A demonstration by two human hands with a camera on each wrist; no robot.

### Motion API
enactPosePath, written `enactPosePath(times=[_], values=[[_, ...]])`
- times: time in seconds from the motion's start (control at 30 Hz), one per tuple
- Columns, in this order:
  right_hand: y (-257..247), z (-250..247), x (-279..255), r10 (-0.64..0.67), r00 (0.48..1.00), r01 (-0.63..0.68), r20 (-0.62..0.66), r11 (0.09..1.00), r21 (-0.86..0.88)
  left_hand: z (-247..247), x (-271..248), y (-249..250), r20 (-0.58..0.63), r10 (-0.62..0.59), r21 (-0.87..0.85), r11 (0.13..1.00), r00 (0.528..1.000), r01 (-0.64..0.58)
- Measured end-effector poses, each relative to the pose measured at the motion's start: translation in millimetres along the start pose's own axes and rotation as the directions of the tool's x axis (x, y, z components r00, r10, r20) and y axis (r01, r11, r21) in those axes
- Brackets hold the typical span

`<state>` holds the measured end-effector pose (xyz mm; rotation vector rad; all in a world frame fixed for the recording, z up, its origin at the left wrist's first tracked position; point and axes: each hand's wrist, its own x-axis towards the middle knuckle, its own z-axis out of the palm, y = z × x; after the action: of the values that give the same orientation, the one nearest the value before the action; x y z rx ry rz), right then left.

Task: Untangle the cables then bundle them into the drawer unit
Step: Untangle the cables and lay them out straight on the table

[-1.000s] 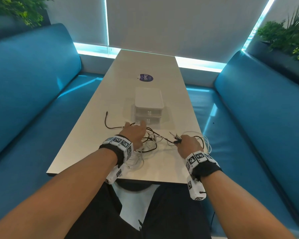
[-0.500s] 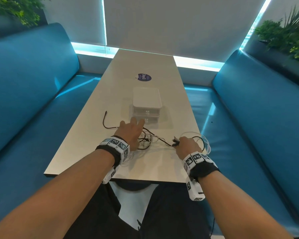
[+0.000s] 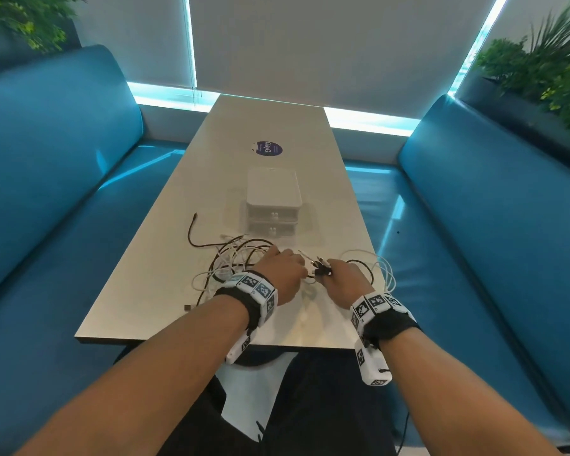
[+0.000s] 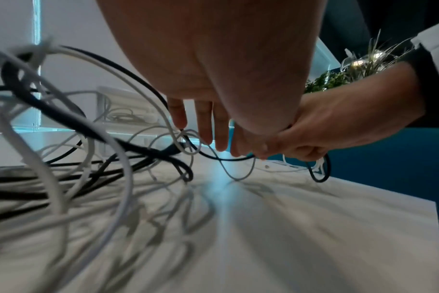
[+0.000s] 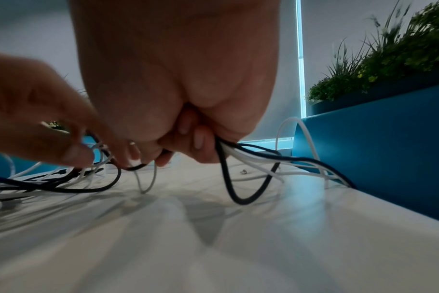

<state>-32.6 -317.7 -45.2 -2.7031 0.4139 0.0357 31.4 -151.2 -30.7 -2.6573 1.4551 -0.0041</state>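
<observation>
A tangle of black and white cables (image 3: 234, 258) lies on the white table (image 3: 165, 291), in front of the white drawer unit (image 3: 273, 195), whose two drawers are closed. My right hand (image 3: 326, 271) grips a bunch of black and white cables (image 5: 238, 156) in its fist, their plug ends sticking out towards the left. More loops (image 3: 380, 268) trail from it to the table's right edge. My left hand (image 3: 297, 263) is right beside it. Thumb and forefinger pinch a black cable (image 4: 221, 157), and the other fingers (image 4: 203, 126) hang straight.
Blue benches (image 3: 63, 179) run along both sides of the table. A round dark sticker (image 3: 269, 148) lies beyond the drawer unit. One black cable end (image 3: 191, 225) curls out to the left, and a small plug (image 3: 187, 307) lies near the front edge.
My left hand has left the tangle, where it lay flat, and moved right until it meets the right hand. The right hand has kept its grip and hardly moved.
</observation>
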Motion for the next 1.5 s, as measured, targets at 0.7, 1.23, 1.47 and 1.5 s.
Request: enactPosePath(times=[0.7,1.23,1.47,1.5], values=[[18.6,5.4,4.8,0.183,0.983,-0.186,-0.029,0.968,-0.171,-14.3,-14.1,-41.6,-0.169,-0.393,0.097,0.906,0.904,0.412],[21.9,1.6,4.6,0.192,0.978,-0.203,-0.078,0.963,-0.175,10.5,-2.6,-18.3,0.105,0.006,0.129,0.991,0.994,-0.02],[2.0,3.2,10.4,0.068,0.997,-0.066,-0.037,0.997,0.036,17.1,0.9,-10.4,0.026,-0.027,0.183,0.983,0.999,0.022],[-1.8,4.3,10.4,0.028,0.999,-0.026,-0.032,0.998,0.064,17.7,1.4,-10.2,0.017,-0.029,0.182,0.983,0.999,0.026]])
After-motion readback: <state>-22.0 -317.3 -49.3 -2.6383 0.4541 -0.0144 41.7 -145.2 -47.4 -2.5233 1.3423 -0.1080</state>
